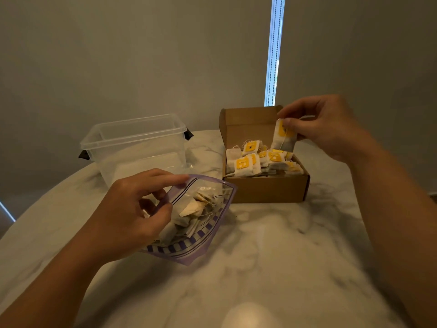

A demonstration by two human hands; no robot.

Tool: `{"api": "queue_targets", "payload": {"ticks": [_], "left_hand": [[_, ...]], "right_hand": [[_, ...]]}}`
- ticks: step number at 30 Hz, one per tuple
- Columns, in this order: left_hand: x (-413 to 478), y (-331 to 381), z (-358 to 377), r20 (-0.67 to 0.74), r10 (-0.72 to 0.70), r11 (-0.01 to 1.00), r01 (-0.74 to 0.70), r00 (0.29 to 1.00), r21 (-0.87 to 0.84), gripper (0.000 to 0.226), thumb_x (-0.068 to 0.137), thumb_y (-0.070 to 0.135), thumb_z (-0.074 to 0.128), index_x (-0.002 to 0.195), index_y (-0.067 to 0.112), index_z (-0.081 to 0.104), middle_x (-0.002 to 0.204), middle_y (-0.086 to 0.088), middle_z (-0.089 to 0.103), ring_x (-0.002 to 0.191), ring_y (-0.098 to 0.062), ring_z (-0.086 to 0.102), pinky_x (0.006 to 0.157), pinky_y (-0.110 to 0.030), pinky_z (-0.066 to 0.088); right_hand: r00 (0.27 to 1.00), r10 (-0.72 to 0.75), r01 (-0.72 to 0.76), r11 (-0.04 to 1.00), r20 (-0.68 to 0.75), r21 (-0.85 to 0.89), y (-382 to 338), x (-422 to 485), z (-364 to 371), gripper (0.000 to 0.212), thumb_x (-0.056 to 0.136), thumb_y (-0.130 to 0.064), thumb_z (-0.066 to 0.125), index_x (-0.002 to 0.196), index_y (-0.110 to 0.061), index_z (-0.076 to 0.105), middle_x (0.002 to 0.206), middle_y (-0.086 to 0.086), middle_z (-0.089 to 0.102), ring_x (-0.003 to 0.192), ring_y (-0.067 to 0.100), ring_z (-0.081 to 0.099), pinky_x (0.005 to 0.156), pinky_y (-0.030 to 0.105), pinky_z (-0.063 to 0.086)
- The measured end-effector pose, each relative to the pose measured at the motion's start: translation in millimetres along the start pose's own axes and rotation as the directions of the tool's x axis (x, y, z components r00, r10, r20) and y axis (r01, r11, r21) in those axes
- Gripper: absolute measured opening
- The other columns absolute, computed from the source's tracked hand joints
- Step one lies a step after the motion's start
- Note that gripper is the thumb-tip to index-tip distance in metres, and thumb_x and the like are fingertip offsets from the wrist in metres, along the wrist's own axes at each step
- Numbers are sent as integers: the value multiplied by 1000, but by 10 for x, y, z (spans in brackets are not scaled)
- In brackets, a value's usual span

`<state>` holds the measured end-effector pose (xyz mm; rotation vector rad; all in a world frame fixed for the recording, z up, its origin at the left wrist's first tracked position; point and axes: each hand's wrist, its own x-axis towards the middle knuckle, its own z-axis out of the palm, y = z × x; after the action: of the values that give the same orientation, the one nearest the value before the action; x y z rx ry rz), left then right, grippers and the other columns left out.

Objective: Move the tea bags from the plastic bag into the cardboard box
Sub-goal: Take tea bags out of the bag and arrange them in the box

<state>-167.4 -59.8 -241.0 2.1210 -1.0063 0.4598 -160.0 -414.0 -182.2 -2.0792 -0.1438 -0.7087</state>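
Nearest us, along the bottom of the frame, it's just marble table (260,268). Lower left of centre, the left hand (132,209) pinches the mouth of the plastic bag (196,223) between thumb and fingers, with the index finger stretched along the rim to prop it open. There's a fair heap of tea bags (189,211) left inside, so I'd guess the job's around halfway.

Behind that, right of centre, the cardboard box (267,188) sits with its lid up and a loose pile (257,159) already in it. Over the box's right side, the right hand (326,129) pinches one tea bag (283,136) by its top edge between thumb and fingertips, wrist cocked so it dangles above the pile.

If it were me, I'd lower it till it nearly touches the pile before letting go and lay it flat. I'd also watch the string doesn't snag the lid, and hold that bag mouth wide for the next grab.

Further back, at left, stands a clear plastic tub (137,143).
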Motion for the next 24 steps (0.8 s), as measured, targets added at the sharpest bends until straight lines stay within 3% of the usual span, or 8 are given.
{"api": "queue_targets", "payload": {"ticks": [7,10,18,24], "left_hand": [[0,-10,-3,-1,2,1000,-2,1000,6,46,77,17,60,122,29,66,108,18,66,84,-17,63,59,-23,56],[-3,-11,-2,3,2,1000,-2,1000,4,47,77,18,60,122,30,66,109,18,65,85,-17,64,59,-26,57],[6,6,-9,5,19,1000,-19,1000,3,47,77,15,60,121,30,66,108,16,65,83,-17,63,58,-26,56],[6,-4,-6,2,11,1000,-11,1000,-3,45,77,15,60,120,27,67,106,16,65,83,-18,63,58,-21,54]], "right_hand": [[999,15,-17,999,-50,-40,170,47,7,13,86,-9,70,94,-19,71,100,-1,70,91,14,69,72,31,60],[1000,7,-6,1000,28,-5,152,18,72,14,84,-8,71,90,-21,72,95,-2,71,88,13,70,69,27,60],[972,-19,49,992,235,-120,148,-73,319,17,81,-10,75,89,-25,74,91,-8,72,88,9,69,75,22,58],[962,-36,81,984,270,-157,132,-114,315,19,81,-9,75,88,-26,74,89,-14,70,86,5,69,71,15,56]]}}
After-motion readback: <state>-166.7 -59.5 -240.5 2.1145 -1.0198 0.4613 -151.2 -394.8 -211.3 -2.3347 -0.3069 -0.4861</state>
